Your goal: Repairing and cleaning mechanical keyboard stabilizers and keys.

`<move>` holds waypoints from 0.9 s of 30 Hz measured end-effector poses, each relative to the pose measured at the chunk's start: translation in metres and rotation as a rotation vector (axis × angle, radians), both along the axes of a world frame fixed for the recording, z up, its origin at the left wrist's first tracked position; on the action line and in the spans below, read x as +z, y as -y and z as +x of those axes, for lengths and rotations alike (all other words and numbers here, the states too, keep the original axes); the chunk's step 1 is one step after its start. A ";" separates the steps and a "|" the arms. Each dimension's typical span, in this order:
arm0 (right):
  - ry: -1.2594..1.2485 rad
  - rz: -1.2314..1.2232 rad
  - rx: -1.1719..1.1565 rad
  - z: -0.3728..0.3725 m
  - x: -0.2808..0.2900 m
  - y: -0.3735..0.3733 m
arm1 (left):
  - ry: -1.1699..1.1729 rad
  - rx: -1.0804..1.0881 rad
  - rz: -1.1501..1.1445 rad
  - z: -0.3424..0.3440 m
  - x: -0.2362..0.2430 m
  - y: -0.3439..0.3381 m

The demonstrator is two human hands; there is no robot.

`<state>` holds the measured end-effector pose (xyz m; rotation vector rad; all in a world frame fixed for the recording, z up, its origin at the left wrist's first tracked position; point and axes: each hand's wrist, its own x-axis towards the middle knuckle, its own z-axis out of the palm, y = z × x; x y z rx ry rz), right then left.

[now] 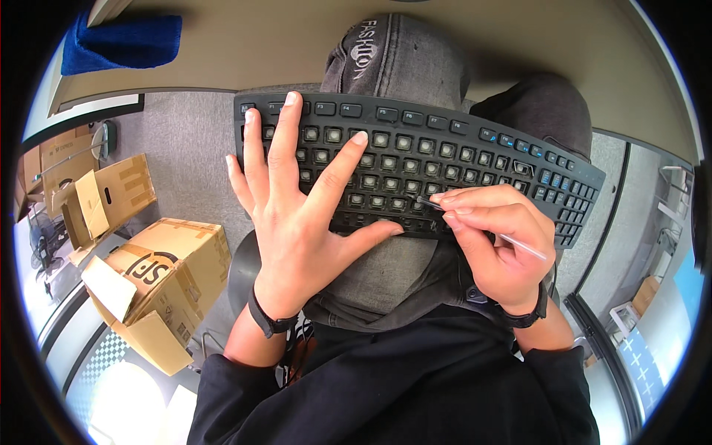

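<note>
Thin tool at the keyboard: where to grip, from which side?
I'd pinch the thin tool midshaft, coming from the right: it's slim, its dark tip points left at the keyboard, and its clear rear slants down-right across the right hand.

Grey-jeaned lap [397, 265] | black keyboard [415, 165] across it | grey floor [185, 133] | cardboard box [169, 259], apparently on it

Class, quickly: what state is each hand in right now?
Left hand: open, spread across the black keyboard.
Right hand: closed in a pinch on a thin tool with a clear handle.
</note>
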<state>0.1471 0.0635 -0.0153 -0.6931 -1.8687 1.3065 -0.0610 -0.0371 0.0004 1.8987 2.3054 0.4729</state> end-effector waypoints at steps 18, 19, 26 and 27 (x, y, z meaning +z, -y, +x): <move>0.064 0.515 0.106 -0.003 -0.007 0.019 | -0.008 0.004 0.009 0.002 -0.002 0.000; 0.063 0.516 0.102 -0.005 -0.006 0.020 | -0.010 0.001 0.010 0.002 -0.002 0.000; 0.134 0.632 0.064 -0.011 -0.003 0.026 | -0.010 0.013 0.030 0.003 -0.005 0.000; 0.135 0.623 0.051 -0.011 -0.003 0.025 | -0.005 0.023 0.035 0.003 -0.005 0.000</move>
